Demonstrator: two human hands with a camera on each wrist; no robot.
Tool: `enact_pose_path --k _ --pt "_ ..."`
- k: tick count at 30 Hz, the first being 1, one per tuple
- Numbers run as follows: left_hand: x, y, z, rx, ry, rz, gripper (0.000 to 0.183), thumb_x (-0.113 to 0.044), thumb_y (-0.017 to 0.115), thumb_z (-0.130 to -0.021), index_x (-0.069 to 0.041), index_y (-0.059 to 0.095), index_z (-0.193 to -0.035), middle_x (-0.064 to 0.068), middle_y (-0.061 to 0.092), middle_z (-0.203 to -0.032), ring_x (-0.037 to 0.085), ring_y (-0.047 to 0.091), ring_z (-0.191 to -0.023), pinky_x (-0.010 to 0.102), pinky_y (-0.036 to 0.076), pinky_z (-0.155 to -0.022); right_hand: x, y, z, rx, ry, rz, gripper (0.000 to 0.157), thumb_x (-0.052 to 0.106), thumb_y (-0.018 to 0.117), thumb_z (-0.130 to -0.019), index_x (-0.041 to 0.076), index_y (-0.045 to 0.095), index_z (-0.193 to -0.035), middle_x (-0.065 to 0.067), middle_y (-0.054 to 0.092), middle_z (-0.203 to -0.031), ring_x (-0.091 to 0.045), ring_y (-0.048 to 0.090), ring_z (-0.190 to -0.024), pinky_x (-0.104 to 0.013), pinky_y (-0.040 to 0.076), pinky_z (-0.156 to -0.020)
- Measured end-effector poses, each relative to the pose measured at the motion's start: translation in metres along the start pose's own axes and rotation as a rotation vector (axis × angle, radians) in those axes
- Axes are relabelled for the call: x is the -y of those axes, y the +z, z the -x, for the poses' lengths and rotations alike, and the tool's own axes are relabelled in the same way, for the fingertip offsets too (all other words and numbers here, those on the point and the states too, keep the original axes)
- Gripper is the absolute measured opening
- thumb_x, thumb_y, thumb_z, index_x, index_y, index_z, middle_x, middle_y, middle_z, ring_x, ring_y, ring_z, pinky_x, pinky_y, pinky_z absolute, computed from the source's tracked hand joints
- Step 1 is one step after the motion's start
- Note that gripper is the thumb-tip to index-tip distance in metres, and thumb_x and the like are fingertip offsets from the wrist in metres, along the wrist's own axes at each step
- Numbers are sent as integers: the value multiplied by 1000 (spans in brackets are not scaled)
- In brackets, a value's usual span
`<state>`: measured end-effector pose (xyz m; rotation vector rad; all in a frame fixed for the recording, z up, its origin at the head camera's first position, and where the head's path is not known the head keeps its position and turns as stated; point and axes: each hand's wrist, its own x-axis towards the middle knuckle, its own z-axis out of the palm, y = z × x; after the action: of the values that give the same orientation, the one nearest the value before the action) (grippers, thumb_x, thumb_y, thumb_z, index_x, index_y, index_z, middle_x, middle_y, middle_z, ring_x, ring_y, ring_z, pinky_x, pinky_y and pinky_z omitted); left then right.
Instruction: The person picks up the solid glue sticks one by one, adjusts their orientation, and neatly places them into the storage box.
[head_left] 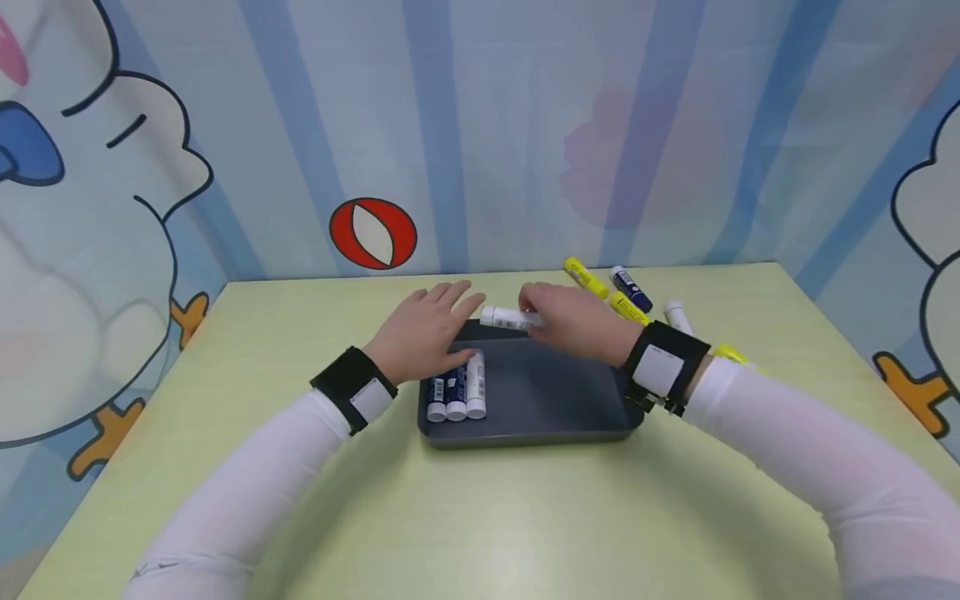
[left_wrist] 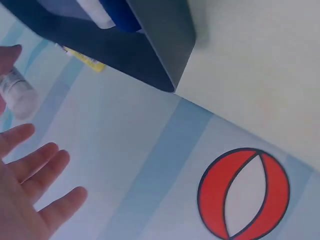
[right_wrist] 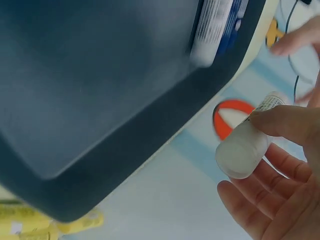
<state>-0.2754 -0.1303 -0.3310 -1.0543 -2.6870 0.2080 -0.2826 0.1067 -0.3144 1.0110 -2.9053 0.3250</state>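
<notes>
My right hand (head_left: 577, 323) pinches a white glue stick (head_left: 506, 318) between thumb and fingers, above the far edge of a dark grey tray (head_left: 555, 396). The stick lies roughly level, one end pointing left. To its left, my left hand (head_left: 423, 329) hovers over the tray's far left corner, fingers spread, holding nothing. Lined up at the tray's left side are two dark blue glue sticks (head_left: 456, 393) and a white one (head_left: 476, 387), partly covered by the left hand. In the right wrist view the held stick (right_wrist: 242, 150) shows its rounded white end.
Behind and right of the tray lie loose yellow glue sticks (head_left: 585, 277), a dark blue one (head_left: 631, 289) and a white one (head_left: 677, 317). Another yellow stick (head_left: 731, 354) is partly hidden by the right forearm. A printed backdrop (head_left: 510, 150) stands along the table's far edge.
</notes>
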Motion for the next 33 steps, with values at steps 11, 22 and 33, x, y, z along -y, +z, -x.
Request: enact_pose_path --k 11,22,33 --pt "-18 8 0 -63 204 -163 43 -32 67 -92 -4 58 -124 9 68 -108 22 65 -96 41 49 -93 19 8 15 18 -87 28 26 12 74 -87 6 56 -105 -5 60 -92 -16 56 -74 -30 52 -70" --pt "-18 19 7 -109 143 49 30 -26 72 -89 -6 63 -109 3 69 -85 14 64 -67 28 54 -68 17 11 19 -40 -131 -6 29 13 75 -86 7 57 -107 -4 61 -97 -16 57 -79 -31 53 -72" --pt "-24 14 13 -106 -171 545 34 -30 68 -92 -7 66 -118 0 61 -72 11 52 -57 25 42 -51 14 12 15 -183 209 -754 61 32 60 -97 4 33 -144 -14 42 -141 -29 49 -121 -44 49 -90"
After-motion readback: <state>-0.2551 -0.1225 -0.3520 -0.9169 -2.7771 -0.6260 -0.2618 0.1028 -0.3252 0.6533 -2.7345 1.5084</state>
